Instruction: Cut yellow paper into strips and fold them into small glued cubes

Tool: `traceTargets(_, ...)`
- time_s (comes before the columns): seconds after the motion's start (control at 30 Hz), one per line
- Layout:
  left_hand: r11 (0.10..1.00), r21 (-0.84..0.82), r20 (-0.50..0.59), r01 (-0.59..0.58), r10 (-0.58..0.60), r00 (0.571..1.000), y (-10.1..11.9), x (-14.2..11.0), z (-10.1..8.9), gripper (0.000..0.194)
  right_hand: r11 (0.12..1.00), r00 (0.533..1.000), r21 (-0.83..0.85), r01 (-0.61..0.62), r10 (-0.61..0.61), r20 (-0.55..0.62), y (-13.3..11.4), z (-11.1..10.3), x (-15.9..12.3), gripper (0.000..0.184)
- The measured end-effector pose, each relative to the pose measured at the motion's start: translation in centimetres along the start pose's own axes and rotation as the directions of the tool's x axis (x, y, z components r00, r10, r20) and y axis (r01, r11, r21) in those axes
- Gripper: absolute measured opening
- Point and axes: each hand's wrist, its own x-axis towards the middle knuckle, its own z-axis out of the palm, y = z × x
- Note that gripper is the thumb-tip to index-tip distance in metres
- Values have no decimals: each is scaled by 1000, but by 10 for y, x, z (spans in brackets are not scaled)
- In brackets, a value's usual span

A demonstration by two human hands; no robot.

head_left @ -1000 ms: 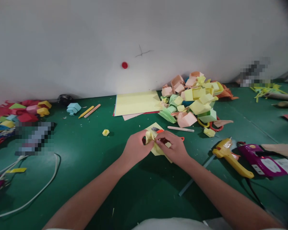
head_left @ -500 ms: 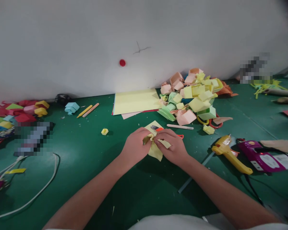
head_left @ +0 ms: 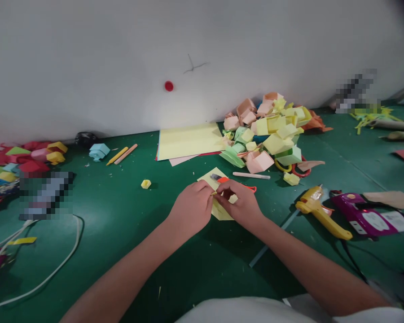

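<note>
My left hand (head_left: 192, 204) and my right hand (head_left: 241, 202) meet at the middle of the green table, fingertips closed together. Between them they pinch a piece of yellow paper (head_left: 214, 193), of which only a thin folded edge shows; my fingers cover the rest. Beneath my hands lies pale yellow paper (head_left: 222, 212), its far corner showing beyond them. On it, just past my fingers, rests an orange-handled tool with a grey metal tip (head_left: 216, 177), partly hidden by my right hand. A white pen (head_left: 251, 175) lies a little beyond.
Folded paper shapes (head_left: 276, 134) are heaped at the back right, beside stacked sheets (head_left: 190, 141). A yellow glue gun (head_left: 323, 213) and a purple power strip (head_left: 370, 215) lie right. Left are a small yellow paper cup (head_left: 146, 184), two markers (head_left: 121, 154) and a white cable (head_left: 77, 237).
The curled yellow paper between my hands, which showed more openly before, is now mostly hidden behind my fingers. My right fingers have shifted and bent more. The view has moved slightly.
</note>
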Motion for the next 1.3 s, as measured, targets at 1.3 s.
traceTargets(1.3,909,-332,-61,254,-289,955,-15,-4,13,43,967,987,-202,-157,151,-44,1,-5,4,9)
